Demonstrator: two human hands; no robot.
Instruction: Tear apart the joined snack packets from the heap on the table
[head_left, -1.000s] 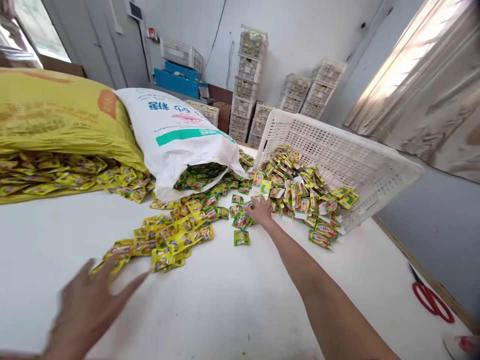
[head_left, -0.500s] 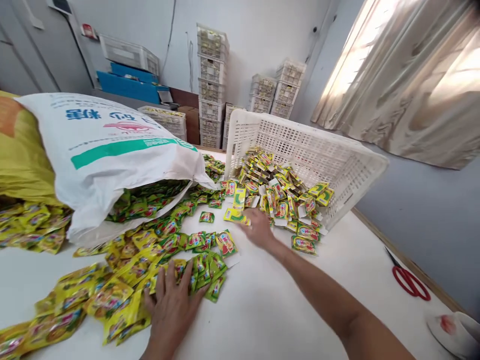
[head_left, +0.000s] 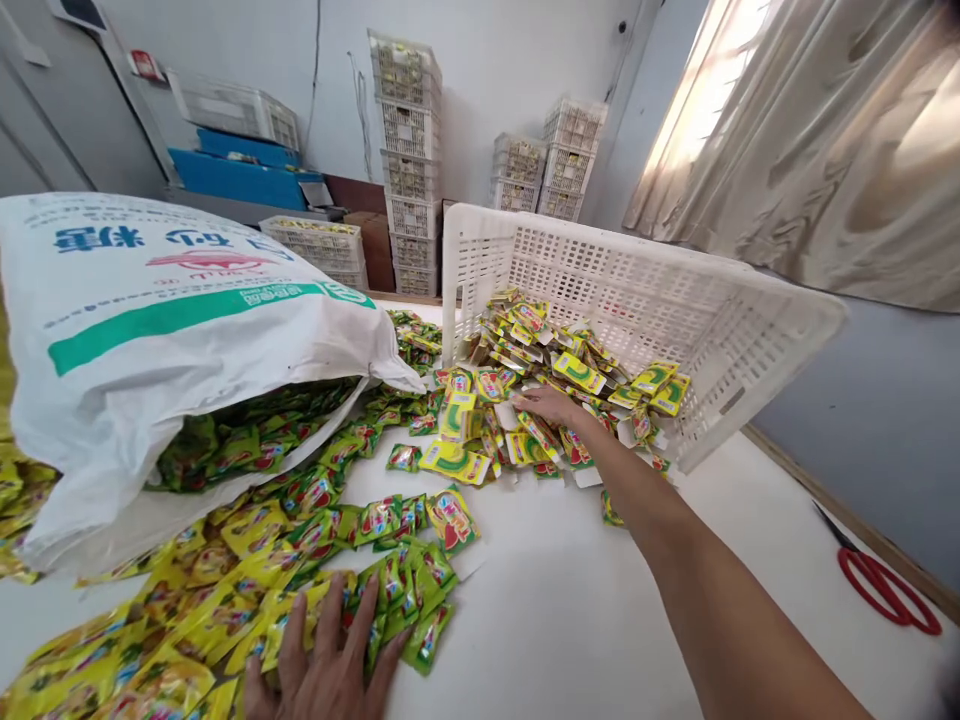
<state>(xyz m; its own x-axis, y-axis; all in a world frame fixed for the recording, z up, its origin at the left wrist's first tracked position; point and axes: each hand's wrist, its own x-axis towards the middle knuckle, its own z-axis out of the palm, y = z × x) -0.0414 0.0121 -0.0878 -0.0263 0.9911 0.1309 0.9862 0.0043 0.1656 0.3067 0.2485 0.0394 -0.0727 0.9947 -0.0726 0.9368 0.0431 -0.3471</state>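
Observation:
My left hand (head_left: 322,655) lies with fingers spread over green sachets (head_left: 431,590) and yellow sachets (head_left: 232,610) on the white table. My right hand (head_left: 551,404) reaches into a heap of small yellow-and-green boxes (head_left: 579,373) at the mouth of a tipped white plastic crate (head_left: 600,270). Its fingers point left, partly outstretched, touching or just above the boxes; I see nothing held in them. Left of it, a yellow box (head_left: 454,462) lies flat near a larger green-and-yellow packet (head_left: 452,520).
A white woven sack (head_left: 210,330) with green sachets spilling from its mouth fills the left side. Red-handled scissors (head_left: 885,590) lie near the table's right edge. Behind stand stacked crates (head_left: 411,160) and a blue box (head_left: 240,180).
My right hand has left the yellow box at the near edge of the heap and moved farther in among the boxes. My left hand stays spread on the sachets. The view has shifted.

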